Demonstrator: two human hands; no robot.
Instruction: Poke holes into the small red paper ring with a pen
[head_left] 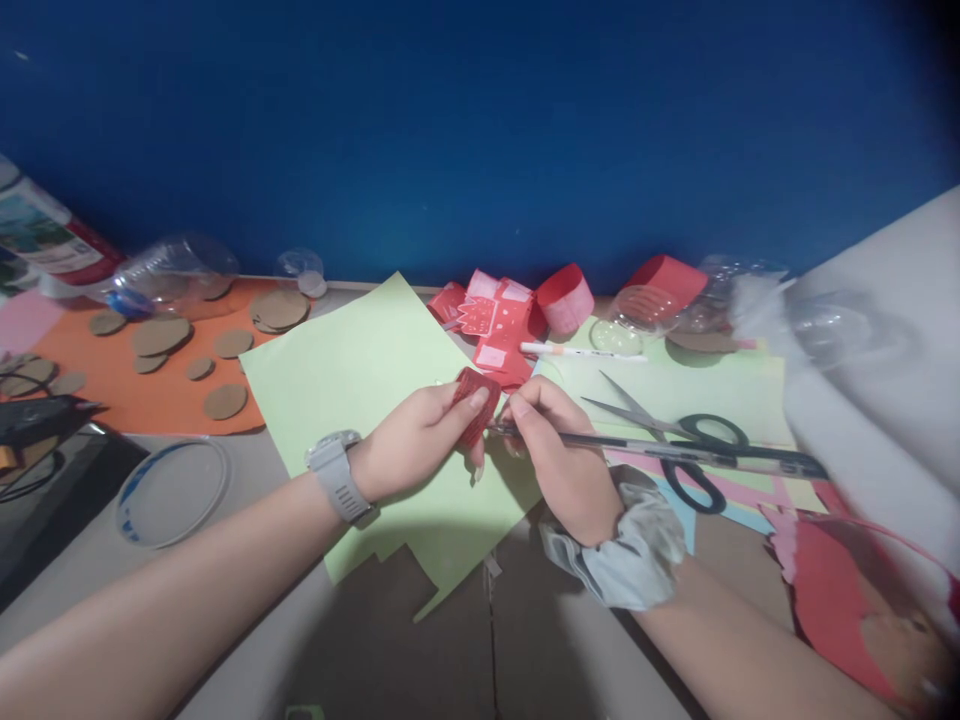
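My left hand [427, 430], with a grey watch at the wrist, pinches a small red piece of paper [475, 408] with dark lines across it. In my right hand [559, 450], a scrunchie around its wrist, is a long dark pen [600, 441]. The pen's tip is close beside the red piece; I cannot tell whether it touches. Its far end points right, passing in front of black-handled scissors [679, 430], whose blades lie apart. Under both hands spreads a light green sheet of paper [352, 370] with a jagged cut front edge.
Red and pink paper shapes [504, 320] and a white marker [581, 352] lie behind my hands. On the left, several cardboard discs [161, 337] rest on orange paper [176, 385], near a clear plastic bottle [176, 270] and a plastic ring [174, 495]. A blue wall [480, 130] stands behind.
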